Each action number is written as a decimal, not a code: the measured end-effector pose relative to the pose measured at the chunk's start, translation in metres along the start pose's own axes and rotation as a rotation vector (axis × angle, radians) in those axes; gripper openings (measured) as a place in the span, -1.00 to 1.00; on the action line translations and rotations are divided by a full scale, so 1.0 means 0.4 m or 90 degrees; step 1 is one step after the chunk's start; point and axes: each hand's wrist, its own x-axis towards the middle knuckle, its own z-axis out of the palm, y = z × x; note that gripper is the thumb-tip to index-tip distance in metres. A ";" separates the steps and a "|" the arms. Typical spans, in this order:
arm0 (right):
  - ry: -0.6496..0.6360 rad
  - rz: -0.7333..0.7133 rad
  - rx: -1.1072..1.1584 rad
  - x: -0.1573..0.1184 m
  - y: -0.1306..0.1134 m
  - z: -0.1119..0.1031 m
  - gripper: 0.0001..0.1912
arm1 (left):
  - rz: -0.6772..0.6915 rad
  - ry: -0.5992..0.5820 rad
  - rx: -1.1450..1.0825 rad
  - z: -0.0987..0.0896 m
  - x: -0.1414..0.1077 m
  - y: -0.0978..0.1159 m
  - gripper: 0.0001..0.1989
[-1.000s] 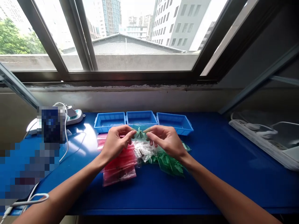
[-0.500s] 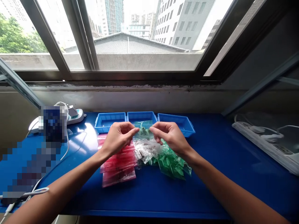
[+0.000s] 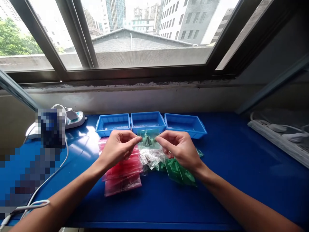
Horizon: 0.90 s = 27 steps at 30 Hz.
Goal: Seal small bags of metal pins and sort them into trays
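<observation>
A small clear green bag (image 3: 148,139) with several small pieces inside is held up between my two hands. My left hand (image 3: 120,145) pinches its left side, and my right hand (image 3: 180,148) pinches its right side. Below my left hand lies a stack of pink-red bags (image 3: 124,174). Clear bags with small metallic-looking pieces (image 3: 152,158) lie in the middle, under the held bag. A heap of green bags (image 3: 180,172) lies beneath and beside my right hand, which partly covers it.
Three blue trays stand in a row behind: left (image 3: 113,122), middle (image 3: 147,120) and right (image 3: 184,124). A power strip (image 3: 76,120) with white cables is at the left; another strip (image 3: 277,138) lies at the right.
The view has tilted and shifted slightly. Both hands still hold the green bag, now a little lower in view, and more of the blue trays shows above them.
</observation>
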 end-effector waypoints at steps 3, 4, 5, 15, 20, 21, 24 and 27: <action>-0.004 0.005 0.015 -0.006 0.000 0.002 -0.76 | 0.022 0.011 -0.002 0.000 -0.003 -0.003 -0.63; -0.006 0.004 0.020 -0.007 0.001 0.004 -0.75 | 0.033 0.011 -0.001 -0.001 -0.003 -0.005 -0.64; -0.006 0.001 0.026 -0.008 0.002 0.006 -0.75 | 0.043 0.011 0.002 -0.002 -0.003 -0.007 -0.65; 0.002 -0.102 -0.055 -0.011 0.014 0.008 -0.81 | 0.301 0.092 0.172 0.001 -0.009 -0.043 -0.88; 0.070 -0.257 -0.215 -0.024 0.016 0.000 -0.79 | 0.522 0.137 0.356 -0.005 -0.009 -0.052 -0.80; 0.078 -0.275 -0.238 -0.026 0.016 -0.001 -0.78 | 0.543 0.142 0.371 -0.006 -0.009 -0.053 -0.80; 0.093 -0.312 -0.267 -0.028 0.014 -0.002 -0.77 | 0.577 0.154 0.388 -0.005 -0.009 -0.056 -0.80; 0.094 -0.329 -0.268 -0.026 0.014 -0.004 -0.77 | 0.576 0.153 0.387 -0.005 -0.009 -0.056 -0.81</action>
